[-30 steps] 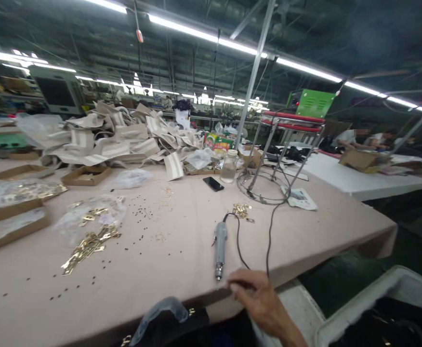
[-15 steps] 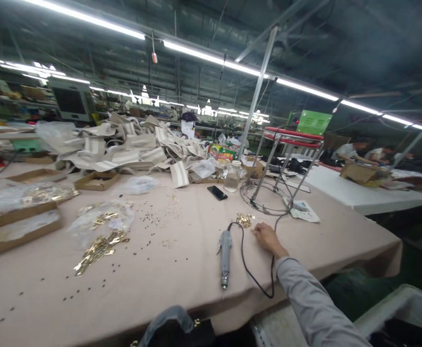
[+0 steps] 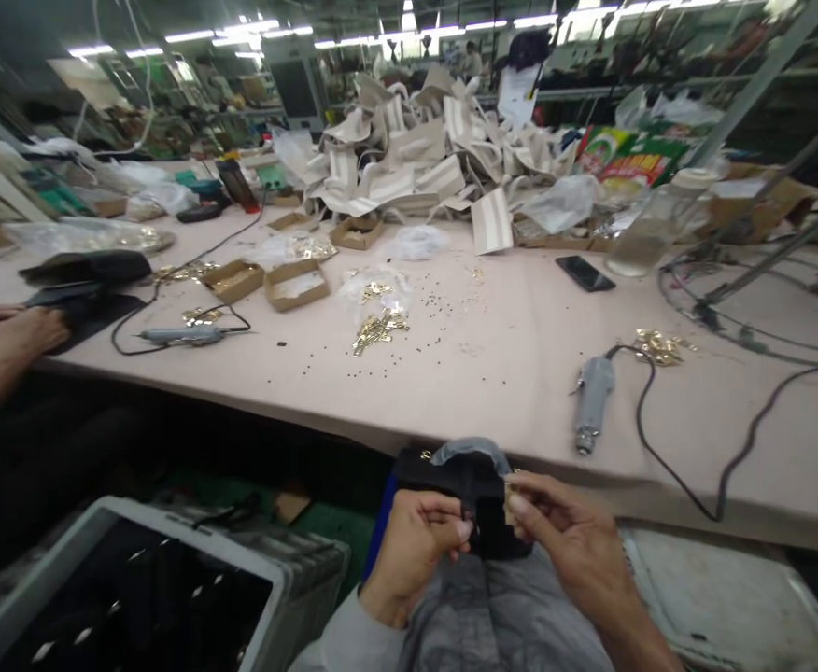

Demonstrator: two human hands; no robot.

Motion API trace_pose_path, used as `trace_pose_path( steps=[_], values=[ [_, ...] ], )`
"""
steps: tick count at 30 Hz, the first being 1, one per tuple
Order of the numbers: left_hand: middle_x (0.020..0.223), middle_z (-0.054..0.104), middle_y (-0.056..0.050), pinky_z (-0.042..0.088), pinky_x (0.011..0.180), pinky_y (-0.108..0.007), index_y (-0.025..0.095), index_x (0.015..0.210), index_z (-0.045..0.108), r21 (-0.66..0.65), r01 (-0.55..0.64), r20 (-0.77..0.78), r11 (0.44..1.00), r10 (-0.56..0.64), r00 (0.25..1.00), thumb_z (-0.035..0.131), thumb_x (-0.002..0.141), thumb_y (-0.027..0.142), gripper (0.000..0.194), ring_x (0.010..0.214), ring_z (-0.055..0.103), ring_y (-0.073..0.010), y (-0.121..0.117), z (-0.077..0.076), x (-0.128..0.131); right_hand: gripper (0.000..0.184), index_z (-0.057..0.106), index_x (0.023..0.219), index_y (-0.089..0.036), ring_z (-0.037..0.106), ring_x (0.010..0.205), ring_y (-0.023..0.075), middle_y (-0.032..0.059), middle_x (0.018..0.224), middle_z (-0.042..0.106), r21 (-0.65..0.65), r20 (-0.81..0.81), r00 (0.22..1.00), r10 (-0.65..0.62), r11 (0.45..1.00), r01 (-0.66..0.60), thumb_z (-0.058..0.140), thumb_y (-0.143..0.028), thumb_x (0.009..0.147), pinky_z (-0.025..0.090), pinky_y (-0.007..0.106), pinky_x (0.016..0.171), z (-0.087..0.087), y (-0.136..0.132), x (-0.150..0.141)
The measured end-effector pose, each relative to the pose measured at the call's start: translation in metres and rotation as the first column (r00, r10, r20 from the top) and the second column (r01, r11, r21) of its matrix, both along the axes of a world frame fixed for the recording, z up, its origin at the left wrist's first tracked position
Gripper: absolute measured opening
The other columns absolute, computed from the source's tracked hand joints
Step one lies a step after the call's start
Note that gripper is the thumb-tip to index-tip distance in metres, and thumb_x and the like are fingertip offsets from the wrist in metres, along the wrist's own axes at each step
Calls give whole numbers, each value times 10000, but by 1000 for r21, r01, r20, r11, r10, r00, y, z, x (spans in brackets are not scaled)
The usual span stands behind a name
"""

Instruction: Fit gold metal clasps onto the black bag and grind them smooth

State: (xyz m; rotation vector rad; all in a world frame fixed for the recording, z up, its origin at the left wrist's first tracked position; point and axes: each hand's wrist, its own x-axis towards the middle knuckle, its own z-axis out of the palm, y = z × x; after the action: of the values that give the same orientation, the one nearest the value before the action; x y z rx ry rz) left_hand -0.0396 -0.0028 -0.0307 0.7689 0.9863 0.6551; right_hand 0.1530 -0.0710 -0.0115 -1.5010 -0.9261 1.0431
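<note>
A black handbag [image 3: 497, 532] rests on my lap at the table's edge, its curved handle [image 3: 475, 450] wrapped in greyish plastic. My left hand [image 3: 413, 551] is closed in a pinch in front of the bag; what lies between the fingertips is too small to make out. On the bag's other side, my right hand [image 3: 581, 541] pinches a small gold metal plate [image 3: 509, 501] between thumb and fingers. A grey electric screwdriver [image 3: 595, 401] lies on the table, with a small pile of gold metal plates [image 3: 661, 345] beyond it.
Another person's hands [image 3: 21, 331] work on a black piece at the left. Gold plates [image 3: 377, 329] and scattered black bits lie mid-table. Beige straps [image 3: 416, 154] are heaped behind. A jar [image 3: 651, 233] and phone [image 3: 584, 273] stand right. A grey crate [image 3: 269, 597] sits lower left.
My right hand has come back from the gold pile to the bag, with a gold plate in its fingers. My left hand has come into view. The view has turned left and down.
</note>
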Motion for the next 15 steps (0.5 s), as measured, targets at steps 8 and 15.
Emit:
trace_pose_path(
  steps=[8,15],
  values=[
    [648,745,-130,496,499,-244,46,782,811,-3,-3,51,1000,3,999,937,571,301,354,508,649,-163,-5,0,-7,340,812,1018,-172,639,578,152,43,845,672,-31,-98,988,122,992,-125,833,-480,877,532,249,517,-3,16,-25],
    [711,774,-165,522,543,-268,46,846,827,-2,58,65,998,-58,996,907,620,286,339,554,674,-181,-8,0,-12,304,819,947,-183,619,585,157,37,813,642,-44,7,980,199,979,-198,800,-483,905,477,265,530,-9,13,-37]
  ],
)
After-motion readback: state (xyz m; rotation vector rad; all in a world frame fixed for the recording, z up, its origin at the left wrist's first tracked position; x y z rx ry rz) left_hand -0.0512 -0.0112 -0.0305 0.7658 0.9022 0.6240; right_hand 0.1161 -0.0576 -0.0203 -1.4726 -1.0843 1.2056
